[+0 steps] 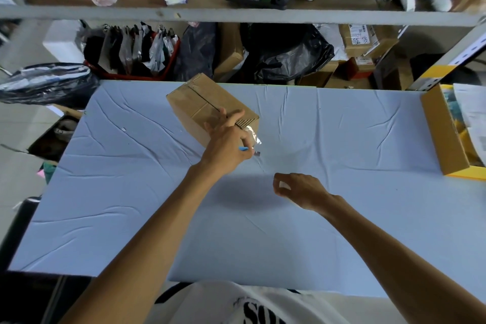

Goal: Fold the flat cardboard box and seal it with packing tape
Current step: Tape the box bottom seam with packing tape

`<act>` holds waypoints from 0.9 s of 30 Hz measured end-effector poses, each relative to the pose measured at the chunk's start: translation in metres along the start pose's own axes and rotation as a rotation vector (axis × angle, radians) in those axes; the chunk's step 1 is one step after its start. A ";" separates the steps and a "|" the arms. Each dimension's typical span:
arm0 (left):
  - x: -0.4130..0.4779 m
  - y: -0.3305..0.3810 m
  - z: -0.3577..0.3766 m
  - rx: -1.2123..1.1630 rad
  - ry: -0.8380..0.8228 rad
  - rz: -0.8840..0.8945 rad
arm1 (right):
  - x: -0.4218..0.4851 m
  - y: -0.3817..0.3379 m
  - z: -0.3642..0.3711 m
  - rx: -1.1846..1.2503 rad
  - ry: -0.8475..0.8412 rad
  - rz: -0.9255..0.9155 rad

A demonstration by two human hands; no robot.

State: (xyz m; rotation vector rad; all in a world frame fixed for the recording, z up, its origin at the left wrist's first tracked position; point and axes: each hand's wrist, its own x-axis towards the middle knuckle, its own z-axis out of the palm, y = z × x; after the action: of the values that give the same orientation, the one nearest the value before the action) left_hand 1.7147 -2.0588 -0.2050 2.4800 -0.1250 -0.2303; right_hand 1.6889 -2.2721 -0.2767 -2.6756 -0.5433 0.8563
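Fingers (234,117) of left hand (226,147) press box (200,102) edge; table (342,139) open rightward.

A wrinkled blue cloth (342,139) is lying spread out, an open carton (444,137) is sitting on its right edge, and a red basket (126,77) and black bag (289,55) are standing behind.

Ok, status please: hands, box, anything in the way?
Left hand on box, gripping blue tool, tape hanging at corner. Right hand curled above table, grip unclear. Box folded, seam up. Nothing blocking.
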 end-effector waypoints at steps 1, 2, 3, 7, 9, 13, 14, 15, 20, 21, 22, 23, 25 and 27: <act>0.000 0.000 0.000 0.002 0.001 0.002 | 0.001 0.000 0.002 -0.019 -0.009 -0.001; 0.000 -0.001 0.000 0.006 0.001 0.006 | 0.002 0.000 0.004 -0.027 -0.025 0.006; 0.000 -0.001 0.000 0.013 0.003 0.011 | 0.003 0.000 0.005 -0.032 -0.051 0.018; 0.001 -0.001 0.001 0.033 0.015 0.019 | 0.004 -0.001 0.008 -0.050 -0.061 0.027; 0.000 -0.001 0.002 0.048 0.023 0.019 | 0.004 -0.003 0.007 -0.065 -0.024 -0.002; 0.001 -0.002 0.003 0.068 0.030 0.023 | 0.002 -0.007 0.006 -0.058 0.078 -0.012; 0.001 -0.002 0.003 0.066 0.029 0.024 | 0.002 -0.009 0.007 -0.058 0.114 -0.003; 0.001 -0.002 0.003 0.063 0.029 0.025 | 0.002 -0.010 0.008 -0.065 0.145 0.006; 0.001 -0.003 0.004 0.053 0.036 0.028 | 0.004 -0.013 0.012 -0.069 0.251 0.040; 0.001 -0.004 0.004 0.051 0.035 0.028 | 0.004 -0.013 0.013 -0.046 0.267 0.038; 0.001 -0.004 0.003 0.053 0.032 0.027 | 0.004 -0.013 0.014 -0.021 0.279 0.042; 0.001 -0.004 0.003 0.057 0.026 0.025 | 0.004 -0.014 0.015 0.005 0.288 0.043; 0.000 -0.004 0.004 0.061 0.021 0.028 | 0.004 -0.017 0.012 0.042 0.270 0.053; 0.000 -0.005 0.003 0.044 0.036 0.036 | 0.007 -0.022 0.008 0.025 0.250 0.049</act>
State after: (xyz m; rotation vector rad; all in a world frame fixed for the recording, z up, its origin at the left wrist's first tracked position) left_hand 1.7141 -2.0570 -0.2107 2.5218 -0.1617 -0.1693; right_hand 1.6835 -2.2489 -0.2782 -2.7282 -0.4069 0.5241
